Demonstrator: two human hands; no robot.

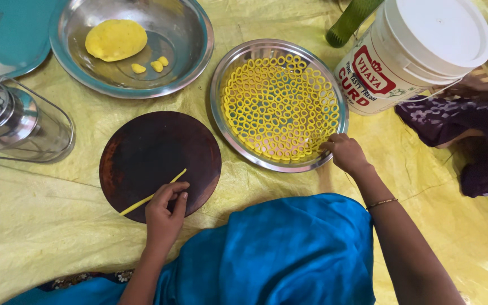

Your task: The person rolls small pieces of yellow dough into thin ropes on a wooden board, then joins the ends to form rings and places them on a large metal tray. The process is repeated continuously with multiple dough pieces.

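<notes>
My left hand [166,210] rests on the near edge of a round dark wooden board [153,152], its fingers pressing on a thin yellow dough strand [159,190] that lies across the board. My right hand [344,152] reaches to the near right rim of a steel plate [221,121] packed with several small yellow dough rings [278,107]; its fingertips are pinched at the rings by the rim, and I cannot tell if a ring is between them.
A large steel bowl [193,62] at the back holds a yellow dough ball [116,39] and small dough bits. A steel container [12,121] stands left, a white lidded bucket [419,48] right. Another person in purple cloth [470,130] sits at the right. Yellow sheet underneath.
</notes>
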